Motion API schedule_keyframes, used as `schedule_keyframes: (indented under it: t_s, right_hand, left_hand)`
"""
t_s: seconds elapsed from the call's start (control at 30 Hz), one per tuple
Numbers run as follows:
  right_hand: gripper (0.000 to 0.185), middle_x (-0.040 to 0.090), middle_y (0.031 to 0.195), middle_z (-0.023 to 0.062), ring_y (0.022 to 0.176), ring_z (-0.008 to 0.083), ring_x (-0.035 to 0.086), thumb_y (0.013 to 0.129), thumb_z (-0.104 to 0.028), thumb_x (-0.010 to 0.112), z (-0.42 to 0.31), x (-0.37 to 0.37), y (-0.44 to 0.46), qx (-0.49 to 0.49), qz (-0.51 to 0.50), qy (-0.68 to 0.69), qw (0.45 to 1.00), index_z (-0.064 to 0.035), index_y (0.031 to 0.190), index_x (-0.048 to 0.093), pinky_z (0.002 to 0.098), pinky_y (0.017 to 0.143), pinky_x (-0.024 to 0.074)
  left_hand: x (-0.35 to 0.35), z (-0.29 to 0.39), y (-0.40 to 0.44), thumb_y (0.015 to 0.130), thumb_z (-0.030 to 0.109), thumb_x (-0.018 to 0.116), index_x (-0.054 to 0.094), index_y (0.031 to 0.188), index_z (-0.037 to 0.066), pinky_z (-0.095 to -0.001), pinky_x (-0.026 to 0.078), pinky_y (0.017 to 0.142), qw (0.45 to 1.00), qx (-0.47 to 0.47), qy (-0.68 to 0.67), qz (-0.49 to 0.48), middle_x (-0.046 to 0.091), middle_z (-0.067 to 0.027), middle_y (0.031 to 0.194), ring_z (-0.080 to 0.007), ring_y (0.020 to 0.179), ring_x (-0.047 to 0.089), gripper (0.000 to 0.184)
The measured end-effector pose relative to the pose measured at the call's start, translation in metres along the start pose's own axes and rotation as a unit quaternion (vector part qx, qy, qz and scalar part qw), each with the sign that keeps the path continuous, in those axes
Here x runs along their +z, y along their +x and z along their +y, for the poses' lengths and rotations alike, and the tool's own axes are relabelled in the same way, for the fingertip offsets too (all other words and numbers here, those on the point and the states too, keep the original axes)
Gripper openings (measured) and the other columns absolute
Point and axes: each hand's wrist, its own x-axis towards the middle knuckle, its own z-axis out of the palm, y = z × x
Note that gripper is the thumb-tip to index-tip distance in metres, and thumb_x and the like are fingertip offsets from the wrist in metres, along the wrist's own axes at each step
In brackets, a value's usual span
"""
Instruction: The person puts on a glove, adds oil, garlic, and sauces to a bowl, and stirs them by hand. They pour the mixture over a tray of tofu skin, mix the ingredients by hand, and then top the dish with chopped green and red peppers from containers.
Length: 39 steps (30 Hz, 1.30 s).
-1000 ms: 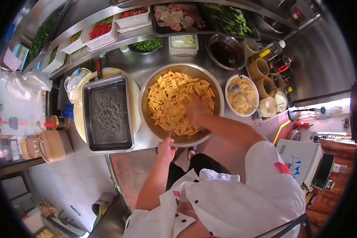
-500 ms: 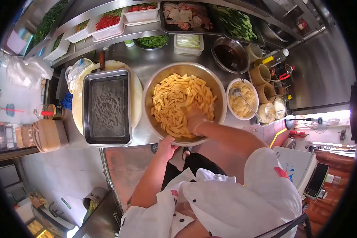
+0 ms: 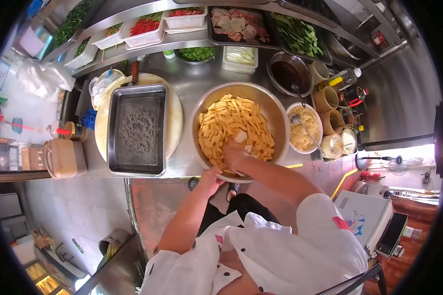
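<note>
A large steel mixing bowl (image 3: 281, 105) stands near the counter's front edge. Pale yellow cut strips (image 3: 234, 115), their kind unclear, fill much of it. Closed on the bowl's near rim is my left hand (image 3: 211, 178), thumb at the edge. My right hand (image 3: 237, 156) reaches down among the strips at the near side, its fingers partly buried, so their grip is hidden. A pale patch (image 3: 239, 136) shows beside those fingers. To the right, a white bowl (image 3: 300, 129) of pale yellow paste has a metal spoon (image 3: 307, 130) resting in it.
A dark rectangular tray (image 3: 137, 130) with a wet bottom lies on a round chopping board (image 3: 174, 120) at left. Behind stands a bowl of dark sauce (image 3: 284, 73). Jars and bottles (image 3: 332, 118) line the right; a shelf (image 3: 147, 54) of ingredient trays spans the back.
My right hand has shifted left and nearer within the strips, and the pale patch shows now. The bowl sits slightly farther right; my left hand stays on its rim. The whole view has shifted a little.
</note>
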Motion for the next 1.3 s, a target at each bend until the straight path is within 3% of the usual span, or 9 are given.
schedule_keyframes:
  t_s: [0.23,0.3,0.5,0.6,0.7,0.93,1.07,1.13,1.3]
  right_hand:
    - [0.048,0.057,0.137,0.0160,0.121,0.0310,0.059,0.080,-0.008,0.074,0.051,-0.015,0.010,-0.026,0.008,0.040,0.999,-0.0074,0.126,0.065,0.0364,0.099,0.0492]
    - [0.035,0.057,0.136,0.0214,0.122,0.0328,0.058,0.085,-0.013,0.063,0.046,-0.018,-0.015,-0.152,-0.229,-0.153,0.949,-0.0088,0.120,0.069,0.0442,0.100,0.0483]
    - [0.028,0.067,0.117,0.0215,0.105,0.0354,0.065,0.087,-0.003,0.054,0.073,-0.015,0.018,-0.436,-0.106,-0.218,0.867,-0.0042,0.108,0.073,0.0484,0.085,0.0535]
    - [0.028,0.070,0.105,0.0211,0.096,0.0343,0.067,0.091,-0.016,0.055,0.064,-0.075,-0.043,-0.043,-0.084,0.238,0.967,-0.0030,0.110,0.071,0.0471,0.082,0.0538]
    - [0.031,0.067,0.122,0.0151,0.107,0.0304,0.066,0.090,-0.019,0.059,0.061,-0.039,-0.030,-0.151,-0.197,-0.062,0.967,0.0007,0.112,0.069,0.0480,0.077,0.0538]
    - [0.033,0.073,0.103,0.0159,0.097,0.0289,0.070,0.086,-0.018,0.063,0.054,-0.059,-0.026,-0.057,-0.196,0.131,0.970,0.0010,0.113,0.070,0.0429,0.076,0.0559]
    - [0.036,0.069,0.115,0.0182,0.102,0.0366,0.068,0.090,-0.018,0.055,0.063,-0.052,-0.034,-0.097,-0.109,0.011,0.989,-0.0034,0.119,0.068,0.0457,0.087,0.0531]
    - [0.035,0.068,0.118,0.0192,0.104,0.0369,0.067,0.090,-0.019,0.055,0.059,-0.014,-0.020,-0.324,-0.188,-0.226,0.899,-0.0029,0.117,0.069,0.0451,0.088,0.0528]
    - [0.035,0.068,0.120,0.0176,0.110,0.0355,0.065,0.091,-0.021,0.054,0.048,-0.036,-0.008,-0.246,-0.173,-0.084,0.950,-0.0041,0.117,0.070,0.0459,0.090,0.0523]
  left_hand:
    - [-0.033,-0.004,-0.081,0.080,0.005,0.060,0.057,0.095,0.006,-0.0396,0.054,0.081,0.995,-0.063,0.012,0.075,0.055,-0.0073,0.097,-0.0206,0.094,0.058,0.016]
    - [-0.026,-0.001,-0.081,0.079,0.002,0.058,0.056,0.096,0.005,-0.0383,0.054,0.079,0.995,-0.048,-0.035,0.077,0.057,-0.0089,0.099,-0.0218,0.095,0.059,0.018]
    - [0.017,0.000,-0.045,0.081,0.002,0.058,0.055,0.095,0.005,-0.0339,0.048,0.062,1.000,0.020,-0.006,-0.007,0.058,-0.0053,0.095,-0.0194,0.081,0.057,0.014]
    - [-0.012,-0.035,-0.093,0.083,0.008,0.059,0.058,0.095,0.008,-0.0309,0.049,0.066,0.995,-0.017,-0.040,0.089,0.059,-0.0056,0.093,-0.0192,0.081,0.057,0.012]
    - [0.000,-0.033,-0.124,0.085,0.009,0.059,0.057,0.087,0.012,-0.0289,0.044,0.063,0.995,0.001,-0.026,0.094,0.054,-0.0037,0.084,-0.0162,0.075,0.053,0.004]
    - [0.038,-0.012,-0.048,0.083,0.006,0.063,0.057,0.087,0.006,-0.0360,0.055,0.073,0.994,0.021,-0.066,0.083,0.056,-0.0066,0.088,-0.0197,0.083,0.059,0.007]
    - [0.017,-0.041,-0.103,0.082,0.005,0.061,0.058,0.090,0.007,-0.0362,0.053,0.073,0.995,0.037,-0.061,0.071,0.058,-0.0055,0.094,-0.0201,0.086,0.060,0.009]
    - [0.022,-0.041,-0.109,0.081,0.005,0.061,0.058,0.090,0.009,-0.0345,0.051,0.070,0.993,0.025,-0.068,0.093,0.058,-0.0034,0.093,-0.0182,0.085,0.058,0.010]
    - [0.066,-0.001,-0.054,0.083,0.005,0.062,0.053,0.081,0.010,-0.0302,0.047,0.064,0.992,0.048,-0.079,0.085,0.051,-0.0035,0.078,-0.0161,0.074,0.053,0.010]
